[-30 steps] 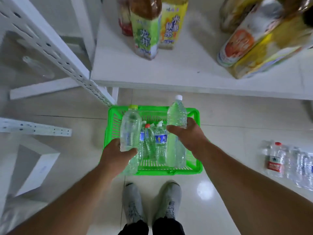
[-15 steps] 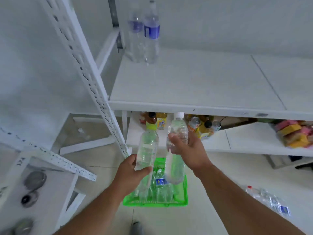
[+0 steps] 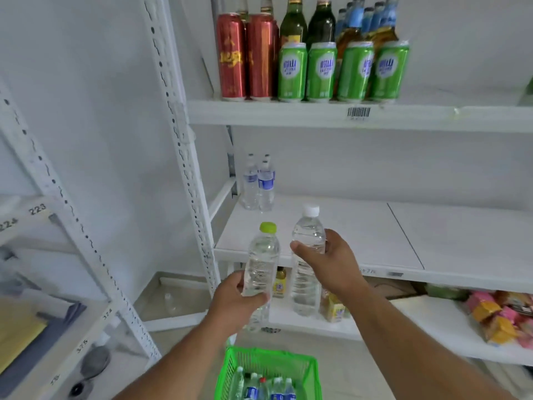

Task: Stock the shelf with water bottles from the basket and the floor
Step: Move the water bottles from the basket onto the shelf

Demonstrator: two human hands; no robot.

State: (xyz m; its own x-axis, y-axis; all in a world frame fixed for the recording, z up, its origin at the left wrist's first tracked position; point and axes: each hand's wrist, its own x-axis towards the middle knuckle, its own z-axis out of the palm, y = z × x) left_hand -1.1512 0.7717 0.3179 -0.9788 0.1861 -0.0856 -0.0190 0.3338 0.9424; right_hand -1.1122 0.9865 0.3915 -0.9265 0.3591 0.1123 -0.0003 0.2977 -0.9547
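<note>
You are holding one clear water bottle in each of your hands, both upright in front of the white shelf. Your left hand is gripping the lower body of the green-capped bottle, fingers and thumb curled round it, with the cap showing well above your knuckles. Your right hand is wrapping round the upper body of the white-capped bottle, thumb across the front, and this bottle is sitting a little higher than the one in your left hand. The two bottles are standing just beside each other without clearly touching.

Beyond both hands, at the back left corner of the shelf board, a few blue-labelled water bottles are standing close together. The rest of that board is lying bare to the right of your right hand. Below your forearms, the green basket is sitting on the floor, with more small bottles standing inside it, caps up.

Above your hands, the upper shelf is carrying two red cans and a row of green cans, with dark glass bottles behind them. Under your right hand, the lower shelf is showing yellow-labelled drinks, and far to the right of it, pink and orange packets are lying in a pile.
</note>
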